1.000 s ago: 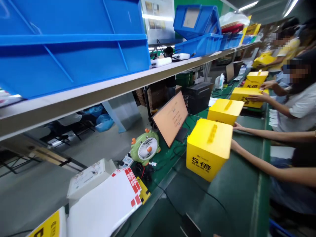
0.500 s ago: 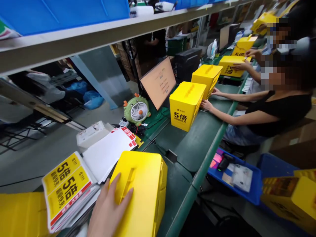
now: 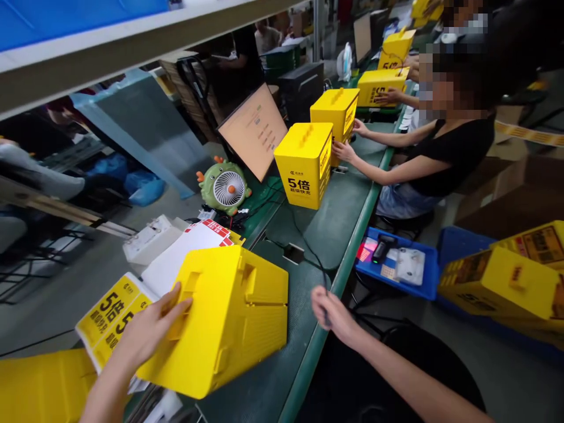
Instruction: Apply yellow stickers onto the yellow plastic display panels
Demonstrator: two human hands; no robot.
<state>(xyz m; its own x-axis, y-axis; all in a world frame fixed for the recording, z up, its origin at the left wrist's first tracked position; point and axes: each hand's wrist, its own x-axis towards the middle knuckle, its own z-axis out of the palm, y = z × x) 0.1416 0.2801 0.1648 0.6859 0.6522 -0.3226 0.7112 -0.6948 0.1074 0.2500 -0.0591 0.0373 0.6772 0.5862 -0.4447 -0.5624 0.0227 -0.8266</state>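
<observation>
A yellow lidded box point(image 3: 259, 305) stands tilted on the green bench right in front of me. My left hand point(image 3: 147, 329) grips it at the lid's raised handle, thumb and fingers closed around that part. Over the bench's near edge, to the right of the box, my right hand point(image 3: 335, 314) is closed on a thin black cable point(image 3: 311, 249). The cable trails back across the bench toward the monitor; its held end is mostly hidden by my fingers. Beside my left hand lies a stack of yellow printed sheets point(image 3: 110, 311), partly covered by the box and arm.
A green fan point(image 3: 227, 187) and a monitor point(image 3: 258, 132) stand along the back. Further down, a co-worker's hands point(image 3: 346, 150) touch yellow boxes point(image 3: 304, 164). A blue tray point(image 3: 427, 282) with a black scanner sits lower right; a shelf point(image 3: 132, 44) crosses overhead.
My right hand has come into view with the black cable in it. The near yellow box has turned and tilted under my left hand, showing its side. The view has shifted right.
</observation>
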